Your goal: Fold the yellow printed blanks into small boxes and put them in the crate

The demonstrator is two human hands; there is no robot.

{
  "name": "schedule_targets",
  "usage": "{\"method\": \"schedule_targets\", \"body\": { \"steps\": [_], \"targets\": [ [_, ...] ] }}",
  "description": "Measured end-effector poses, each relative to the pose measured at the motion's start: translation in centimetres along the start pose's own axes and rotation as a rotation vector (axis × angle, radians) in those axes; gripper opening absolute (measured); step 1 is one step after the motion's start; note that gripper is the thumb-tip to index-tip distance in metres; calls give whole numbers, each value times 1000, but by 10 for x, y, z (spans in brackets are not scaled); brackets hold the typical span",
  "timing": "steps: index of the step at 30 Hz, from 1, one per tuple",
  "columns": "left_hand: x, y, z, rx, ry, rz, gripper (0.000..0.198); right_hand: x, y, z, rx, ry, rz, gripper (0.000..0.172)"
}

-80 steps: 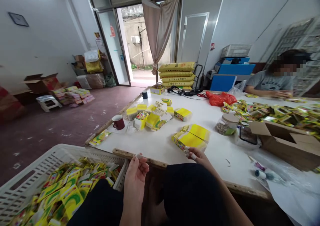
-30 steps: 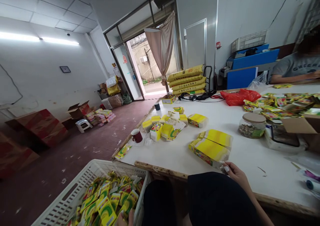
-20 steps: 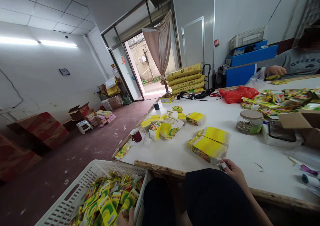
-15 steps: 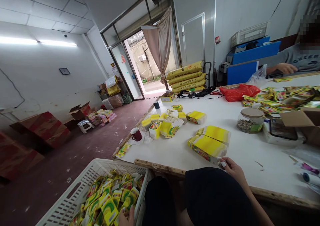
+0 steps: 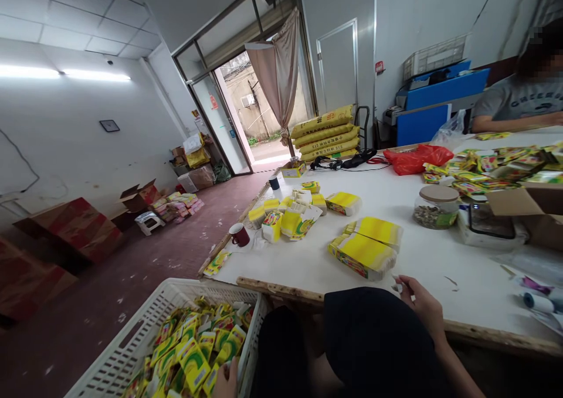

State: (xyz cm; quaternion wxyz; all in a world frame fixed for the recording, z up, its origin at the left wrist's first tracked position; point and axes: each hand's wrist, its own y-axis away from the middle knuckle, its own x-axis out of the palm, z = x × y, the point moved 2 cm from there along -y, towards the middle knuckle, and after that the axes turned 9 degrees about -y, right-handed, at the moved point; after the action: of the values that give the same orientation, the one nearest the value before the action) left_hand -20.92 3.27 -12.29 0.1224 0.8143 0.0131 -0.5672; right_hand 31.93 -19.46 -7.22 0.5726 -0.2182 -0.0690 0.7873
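My left hand point(image 5: 226, 380) is at the bottom edge, reaching into the white plastic crate point(image 5: 132, 339) full of yellow-green packets point(image 5: 193, 351); only a few fingers show and they touch a packet. My right hand point(image 5: 420, 304) rests on the near edge of the white table point(image 5: 422, 263), just in front of two stacks of yellow flattened boxes point(image 5: 365, 251). Its fingers are curled, with a small white thing at the fingertips, too small to name. My knees in dark trousers fill the lower middle.
More yellow boxes point(image 5: 294, 210), a red mug point(image 5: 240, 234), a lidded jar point(image 5: 435, 207), a cardboard box point(image 5: 528, 210) and loose packets point(image 5: 497, 166) lie on the table. Another person point(image 5: 523, 99) sits at the far right. Yellow sacks point(image 5: 325, 131) are piled by the open door.
My left hand dropped from my lap into the crate. My right hand slid back a little from the yellow stack towards the table edge. The view lifted and swung left.
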Motion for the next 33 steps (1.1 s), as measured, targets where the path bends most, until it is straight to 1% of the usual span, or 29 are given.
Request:
{"method": "schedule_targets", "body": {
  "steps": [3, 5, 10, 14, 17, 23, 26, 29, 33],
  "targets": [
    [0, 2, -3, -21, 56, 173, 49, -2, 6, -3, -44, 22, 84, 36],
    [1, 2, -4, -3, 75, 200, 50, -1, 7, -2, -40, 45, 125, 37],
    [7, -3, 2, 12, 60, 190, 52, 4, 6, 5, -25, 152, 185, 41],
    [6, -2, 2, 20, 97, 181, 53, 7, 8, 9, -22, 270, 229, 44],
    [3, 1, -2, 0, 104, 193, 50, 9, 11, 11, -54, 358, 234, 45],
    [2, 4, -5, 27, 113, 179, 47, 11, 13, 15, -123, 455, 204, 40],
    [1, 5, -6, 40, 127, 177, 44, 12, 13, 16, -135, 492, 223, 38],
    [-1, 8, -9, 45, 130, 151, 43, 12, 12, 14, -153, 520, 232, 35],
    [-3, 10, -12, 34, 140, 123, 39, 14, 11, 9, -195, 526, 218, 38]
  ]
}}
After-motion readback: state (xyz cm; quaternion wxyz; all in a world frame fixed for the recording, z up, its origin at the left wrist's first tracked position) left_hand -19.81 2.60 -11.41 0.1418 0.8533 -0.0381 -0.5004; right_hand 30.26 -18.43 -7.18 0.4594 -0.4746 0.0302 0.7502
